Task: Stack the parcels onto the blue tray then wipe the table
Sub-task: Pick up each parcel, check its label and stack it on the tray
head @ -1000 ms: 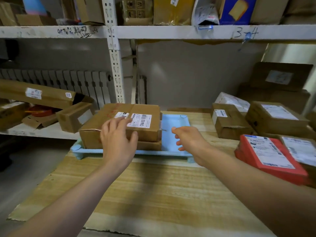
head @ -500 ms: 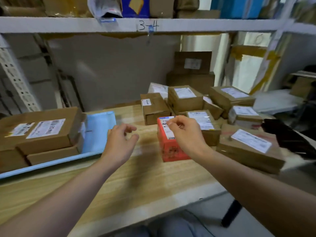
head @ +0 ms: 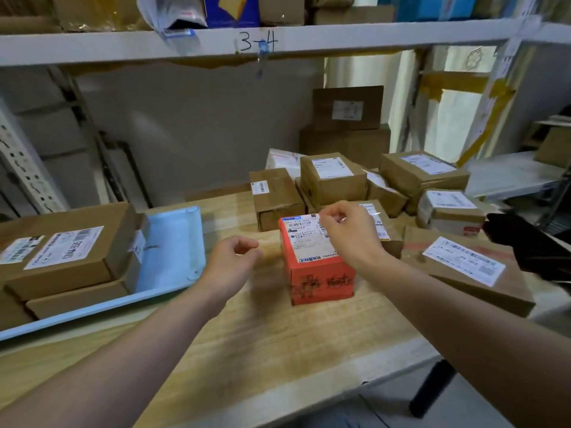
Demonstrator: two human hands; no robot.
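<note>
Moved: both hands off blue tray (head: 173,257), now at red parcel (head: 318,267).
Right hand (head: 349,233): fingers curled over parcel top, grasp unclear.
Left hand (head: 231,261): loosely curled, holding nothing, just left of parcel.
Done: two boxes (head: 68,251) stacked.
Left: brown parcels (head: 333,180) beyond right hand; counter (head: 278,341) unwiped.

Tray (head: 173,242) at table's (head: 278,344) left, two parcels (head: 68,251) stacked in its left part. Labelled box (head: 318,267) mid-table, right of tray. Left hand (head: 230,264) between tray and box; right hand (head: 349,233) over box's far right corner. Cluster of parcels (head: 370,186) behind and right. Shelf (head: 278,41) overhead.
</note>
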